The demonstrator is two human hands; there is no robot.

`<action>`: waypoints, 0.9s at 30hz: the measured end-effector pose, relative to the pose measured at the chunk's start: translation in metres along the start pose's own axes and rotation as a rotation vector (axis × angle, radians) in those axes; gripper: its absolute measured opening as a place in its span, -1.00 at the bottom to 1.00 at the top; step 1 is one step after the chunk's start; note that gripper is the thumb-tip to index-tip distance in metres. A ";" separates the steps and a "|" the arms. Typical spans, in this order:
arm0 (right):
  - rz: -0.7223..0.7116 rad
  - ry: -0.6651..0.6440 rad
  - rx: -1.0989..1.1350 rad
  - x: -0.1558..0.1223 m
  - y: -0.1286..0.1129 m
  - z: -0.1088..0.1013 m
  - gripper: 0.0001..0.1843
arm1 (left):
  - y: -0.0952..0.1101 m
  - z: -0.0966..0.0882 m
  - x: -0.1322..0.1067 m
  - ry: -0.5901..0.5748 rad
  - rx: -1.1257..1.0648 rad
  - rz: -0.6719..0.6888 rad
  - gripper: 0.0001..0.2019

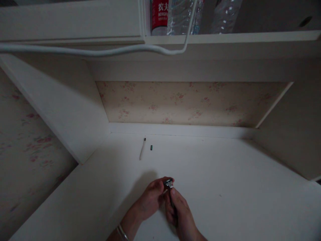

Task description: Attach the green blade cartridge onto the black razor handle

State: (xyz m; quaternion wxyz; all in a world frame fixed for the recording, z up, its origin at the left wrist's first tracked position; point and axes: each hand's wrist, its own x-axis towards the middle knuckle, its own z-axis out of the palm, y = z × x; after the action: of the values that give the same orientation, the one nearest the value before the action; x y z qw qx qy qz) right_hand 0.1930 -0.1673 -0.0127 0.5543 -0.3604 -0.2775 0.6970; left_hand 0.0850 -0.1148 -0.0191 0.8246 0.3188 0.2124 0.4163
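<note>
Both my hands meet low in the middle of the white desk (pixel 225 174). My left hand (pixel 149 200), with a thin bracelet at the wrist, and my right hand (pixel 181 214) are both closed around a small dark and silver object (pixel 168 183) held between the fingertips; I cannot make out what it is. Farther back on the desk lie a thin white pen-like stick with a dark tip (pixel 142 149) and, just right of it, a tiny dark green piece (pixel 151 147).
The desk sits in a recess with white side panels and a floral back wall (pixel 190 103). A shelf above holds plastic water bottles (pixel 180 16), one with a red label (pixel 159 15). A white cable (pixel 100 52) hangs under the shelf.
</note>
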 end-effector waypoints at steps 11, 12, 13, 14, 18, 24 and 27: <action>-0.035 0.035 -0.054 0.002 0.003 -0.003 -0.47 | -0.002 -0.001 0.000 0.013 -0.006 -0.001 -0.63; -0.038 0.038 -0.052 0.002 0.003 -0.002 -0.46 | -0.003 -0.001 0.000 0.018 -0.002 0.002 -0.63; -0.038 0.040 -0.049 0.002 0.003 -0.002 -0.46 | -0.003 -0.001 0.000 0.019 0.002 0.005 -0.63; -0.036 0.040 -0.049 0.001 0.002 -0.001 -0.46 | -0.004 -0.001 0.000 0.018 0.004 0.004 -0.64; 0.007 0.023 -0.061 0.000 0.000 0.000 -0.46 | -0.004 0.001 0.000 0.028 -0.022 -0.008 -0.66; -0.008 0.034 -0.049 0.001 -0.004 0.001 -0.48 | -0.002 -0.002 0.003 0.094 -0.097 0.074 -0.68; -0.097 0.003 -0.062 0.004 -0.014 -0.003 -0.52 | 0.000 -0.005 0.006 0.092 -0.101 0.129 -0.68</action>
State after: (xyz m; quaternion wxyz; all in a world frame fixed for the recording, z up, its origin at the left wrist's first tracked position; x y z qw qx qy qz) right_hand 0.2029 -0.1600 -0.0046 0.5765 -0.3646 -0.3150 0.6599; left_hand 0.0853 -0.1081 -0.0235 0.8006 0.2703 0.2078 0.4928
